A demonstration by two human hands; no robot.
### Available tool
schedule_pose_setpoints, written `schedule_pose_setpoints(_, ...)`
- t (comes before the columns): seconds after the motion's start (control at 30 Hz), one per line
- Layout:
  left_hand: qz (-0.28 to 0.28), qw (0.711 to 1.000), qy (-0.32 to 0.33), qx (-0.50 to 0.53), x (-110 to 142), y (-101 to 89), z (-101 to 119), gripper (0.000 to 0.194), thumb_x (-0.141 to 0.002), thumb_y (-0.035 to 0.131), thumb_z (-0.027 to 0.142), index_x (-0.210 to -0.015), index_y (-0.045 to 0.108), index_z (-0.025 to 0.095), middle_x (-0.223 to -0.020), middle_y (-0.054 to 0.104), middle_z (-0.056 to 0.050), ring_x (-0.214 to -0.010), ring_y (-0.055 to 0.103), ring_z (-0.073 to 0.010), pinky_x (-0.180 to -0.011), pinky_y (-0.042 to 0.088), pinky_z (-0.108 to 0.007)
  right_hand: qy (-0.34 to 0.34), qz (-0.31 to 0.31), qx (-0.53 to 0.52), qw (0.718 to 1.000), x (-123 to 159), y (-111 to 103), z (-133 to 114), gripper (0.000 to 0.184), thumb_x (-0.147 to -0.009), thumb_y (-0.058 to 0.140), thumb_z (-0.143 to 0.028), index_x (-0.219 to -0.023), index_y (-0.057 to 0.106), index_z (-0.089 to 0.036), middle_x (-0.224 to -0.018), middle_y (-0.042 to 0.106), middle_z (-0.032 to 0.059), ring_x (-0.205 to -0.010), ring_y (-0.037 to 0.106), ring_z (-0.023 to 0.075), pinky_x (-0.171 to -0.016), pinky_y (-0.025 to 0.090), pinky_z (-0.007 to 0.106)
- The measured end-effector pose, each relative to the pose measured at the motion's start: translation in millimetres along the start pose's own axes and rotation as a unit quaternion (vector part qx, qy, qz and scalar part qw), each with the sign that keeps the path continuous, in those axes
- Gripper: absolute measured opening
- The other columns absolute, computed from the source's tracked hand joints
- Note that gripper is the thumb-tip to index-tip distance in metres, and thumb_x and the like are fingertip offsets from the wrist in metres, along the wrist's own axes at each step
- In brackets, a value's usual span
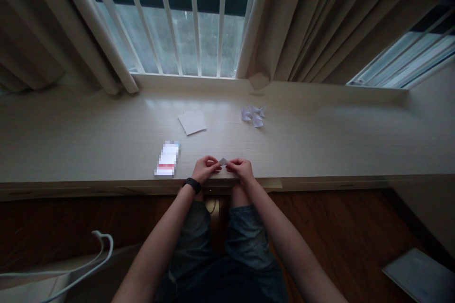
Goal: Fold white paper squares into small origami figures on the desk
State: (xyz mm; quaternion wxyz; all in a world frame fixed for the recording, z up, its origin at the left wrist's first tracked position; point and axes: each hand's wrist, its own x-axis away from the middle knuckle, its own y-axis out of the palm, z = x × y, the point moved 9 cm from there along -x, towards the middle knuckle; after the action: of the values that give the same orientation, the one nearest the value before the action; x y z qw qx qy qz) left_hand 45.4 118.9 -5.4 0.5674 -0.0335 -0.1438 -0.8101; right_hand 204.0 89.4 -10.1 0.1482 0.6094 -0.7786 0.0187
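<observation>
A small folded piece of paper (222, 162), pale and pointed at the top, is pinched between my two hands just above the front edge of the desk. My left hand (206, 168) grips its left side with thumb and fingers, a black band around the wrist. On the opposite side, the fingertips of my right hand (241, 169) close on the paper too. Beyond the hands lie a stack of white square paper sheets (192, 122) and a cluster of several folded paper pieces (253, 116).
A phone (168, 159) with a lit, blurred-out screen lies left of my hands. The pale desk (320, 142) runs along a barred window (177, 23) with beige curtains (302, 19). A white cable-like loop (106, 246) is at lower left, and a flat grey object (423, 274) rests at lower right.
</observation>
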Motion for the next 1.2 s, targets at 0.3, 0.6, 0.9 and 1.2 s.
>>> schedule_pose_setpoints(0.3, 0.000, 1.000, 0.001, -0.005, -2, 0.3, -4, 0.056, -0.057, 0.083, 0.044, -0.097, 0.065, 0.009, -0.080, 0.073, -0.011, -0.075, 0.070, -0.0227, -0.068, 0.056, -0.032, -0.014, 0.058, -0.049, 0.997, 1, -2, 6, 0.036, -0.048, 0.084, -0.039, -0.065, 0.064, -0.014, -0.060, 0.068, 0.0021, -0.055, 0.065, 0.0160, -0.058, 0.055, 0.027)
schedule_pose_setpoints(0.6, 0.032, 0.999, -0.004, -0.020, -2, -0.8, -7, 0.055, -0.059, 0.080, 0.050, -0.093, 0.070, 0.008, -0.085, 0.073, -0.012, -0.073, 0.071, -0.0224, -0.068, 0.057, -0.033, -0.002, 0.075, -0.052, 0.996, 0, -3, 10, 0.035, -0.047, 0.084, -0.037, -0.062, 0.060, -0.015, -0.058, 0.067, 0.0025, -0.056, 0.066, 0.0183, -0.058, 0.056, 0.030)
schedule_pose_setpoints(0.9, 0.077, 0.997, 0.004, -0.003, 1, -3.6, -5, 0.052, -0.056, 0.082, 0.047, -0.088, 0.071, 0.008, -0.079, 0.073, -0.011, -0.068, 0.070, -0.0209, -0.069, 0.057, -0.033, -0.021, 0.079, -0.055, 0.995, 0, -2, 9, 0.038, -0.048, 0.084, -0.036, -0.066, 0.057, -0.016, -0.060, 0.067, 0.0021, -0.057, 0.067, 0.0183, -0.057, 0.057, 0.029)
schedule_pose_setpoints(1.2, 0.079, 0.996, -0.014, 0.030, 1, -6.8, -5, 0.051, -0.054, 0.084, 0.044, -0.087, 0.070, 0.007, -0.077, 0.073, -0.012, -0.068, 0.070, -0.0207, -0.071, 0.057, -0.034, -0.012, 0.050, -0.056, 0.997, -4, 2, 11, 0.044, -0.048, 0.085, -0.038, -0.073, 0.055, -0.018, -0.062, 0.066, 0.0009, -0.058, 0.067, 0.0182, -0.055, 0.056, 0.028)
